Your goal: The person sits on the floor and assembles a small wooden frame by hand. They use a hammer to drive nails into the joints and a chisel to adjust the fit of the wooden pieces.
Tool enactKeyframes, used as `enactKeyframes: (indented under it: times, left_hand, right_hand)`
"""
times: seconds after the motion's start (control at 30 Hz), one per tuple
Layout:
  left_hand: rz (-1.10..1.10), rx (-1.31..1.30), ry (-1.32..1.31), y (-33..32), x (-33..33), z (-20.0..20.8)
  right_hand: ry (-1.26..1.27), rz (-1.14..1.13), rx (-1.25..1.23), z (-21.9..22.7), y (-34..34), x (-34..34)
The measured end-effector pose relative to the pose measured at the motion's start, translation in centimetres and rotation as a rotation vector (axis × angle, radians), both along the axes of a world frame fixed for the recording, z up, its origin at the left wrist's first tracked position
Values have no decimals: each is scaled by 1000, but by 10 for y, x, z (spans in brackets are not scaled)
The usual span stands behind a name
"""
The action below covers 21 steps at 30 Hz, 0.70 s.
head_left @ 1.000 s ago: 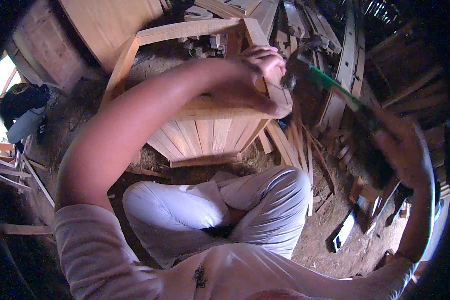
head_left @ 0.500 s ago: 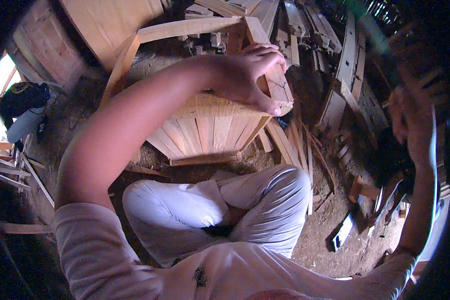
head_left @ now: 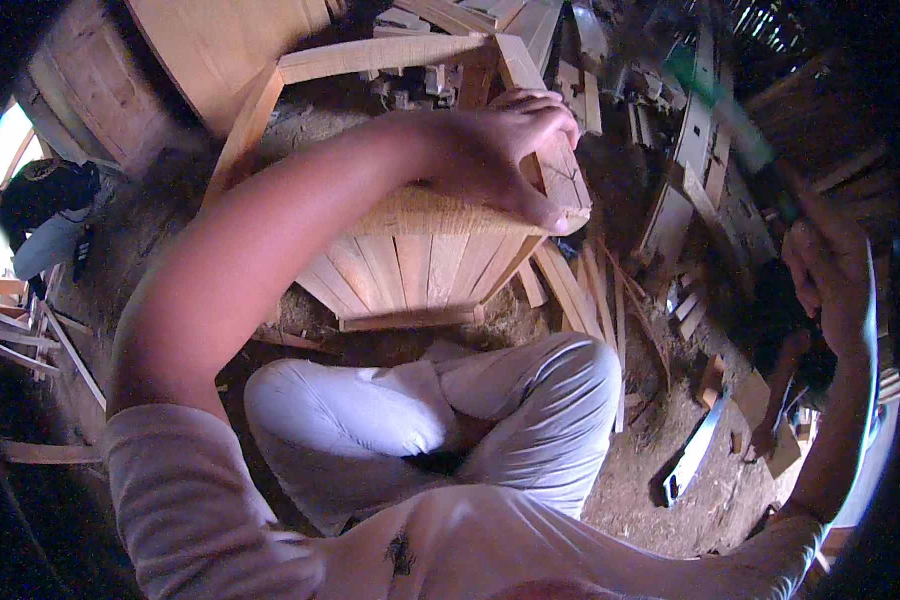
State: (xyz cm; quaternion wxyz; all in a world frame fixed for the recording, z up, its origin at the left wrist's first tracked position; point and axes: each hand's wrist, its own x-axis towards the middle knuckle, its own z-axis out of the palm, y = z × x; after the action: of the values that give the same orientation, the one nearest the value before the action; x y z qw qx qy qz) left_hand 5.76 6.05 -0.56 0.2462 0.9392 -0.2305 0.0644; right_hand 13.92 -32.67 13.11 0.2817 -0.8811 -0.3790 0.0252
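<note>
In front of my folded legs stands a flared wooden frame, its near side covered with slanted slats. My left hand is wrapped round the rail at its right corner, thumb on the near end and fingers over the top. My left forearm crosses above the frame and hides part of its near rim. At the far right my raised right hand is closed round a long tool with a green part, pointing up and to the left. Blur and shadow hide the tool's kind. It is apart from the frame.
Loose boards and offcuts lie behind and right of the frame. A long pale blade-like tool rests on the dirt floor at right. Large wooden panels stand at upper left. Thin strips lie at left.
My right hand has come slightly lower, and the green-marked tool has swung down and to the left. My left hand keeps its grip on the wooden frame's corner.
</note>
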Motion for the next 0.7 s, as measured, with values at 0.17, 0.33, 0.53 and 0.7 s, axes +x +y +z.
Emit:
enactKeyframes:
  times: [0.17, 0.33, 0.53, 0.7]
  left_hand:
    - [-12, 64, -170, -1, 13, -14]
    - [32, 30, -78, -1, 3, -4]
    - [8, 87, -132, 1, 5, 1]
    - [-5, -11, 18, 4, 2, 5]
  right_hand:
    - [-826, 455, -213, -25, -1, 18]
    - [-90, -105, 58, -18, 11, -5]
    - [-569, 272, -105, -35, -2, -2]
    - [39, -143, 258, -14, 14, -24]
